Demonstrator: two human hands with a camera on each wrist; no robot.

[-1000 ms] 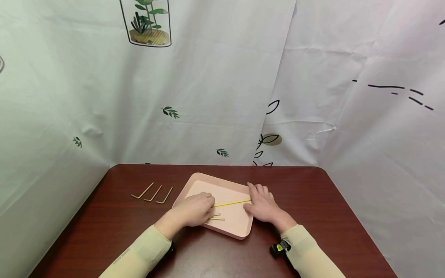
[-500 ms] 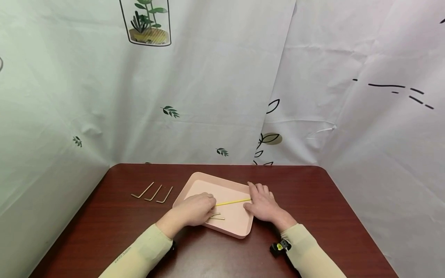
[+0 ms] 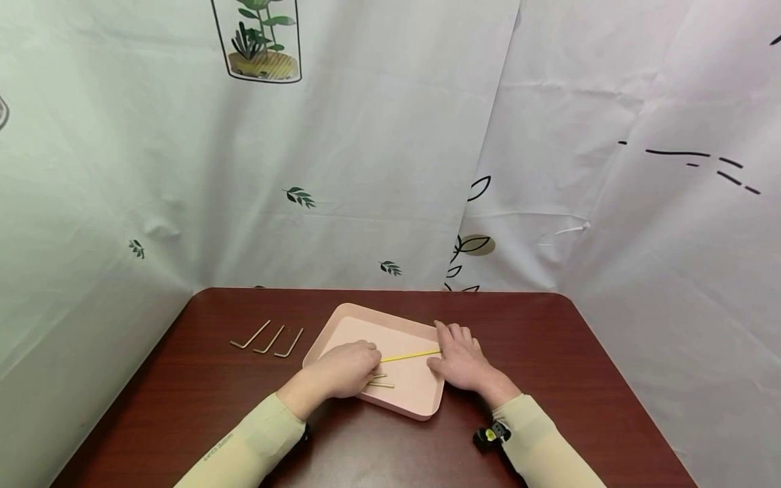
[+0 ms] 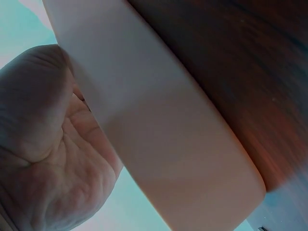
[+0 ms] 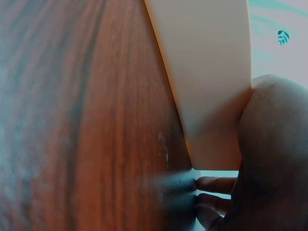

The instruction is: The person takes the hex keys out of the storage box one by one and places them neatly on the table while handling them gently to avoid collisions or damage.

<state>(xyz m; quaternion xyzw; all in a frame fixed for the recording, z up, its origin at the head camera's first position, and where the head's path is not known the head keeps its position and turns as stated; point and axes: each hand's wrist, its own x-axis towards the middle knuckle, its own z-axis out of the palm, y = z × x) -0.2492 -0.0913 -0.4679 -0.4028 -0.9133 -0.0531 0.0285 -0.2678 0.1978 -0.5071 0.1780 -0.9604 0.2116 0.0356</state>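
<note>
A pink tray [image 3: 410,400] lies at a slant on the table. My left hand [image 3: 346,369] reaches inside with curled fingers, at the left end of a thin straight yellow strip [image 3: 410,356]; its fingertips are hidden. My right hand [image 3: 459,356] grips the tray's right wall, thumb inside and fingers over the rim, at the strip's other end. Two brass-coloured rods [image 3: 383,385] show beside the left hand, their far ends covered. In the left wrist view the tray's outer wall [image 4: 149,120] hides the left fingers; the right wrist view shows fingers [image 5: 216,185] past the tray corner.
Three brass-coloured L-shaped hex keys [image 3: 268,339] lie in a row on the dark red wooden table [image 3: 232,413], left of the tray. White printed cloth [image 3: 378,149] hangs behind and at both sides.
My left hand has shifted slightly to the right along the yellow strip, so a little less of it shows. The right hand, tray and hex keys stay in place.
</note>
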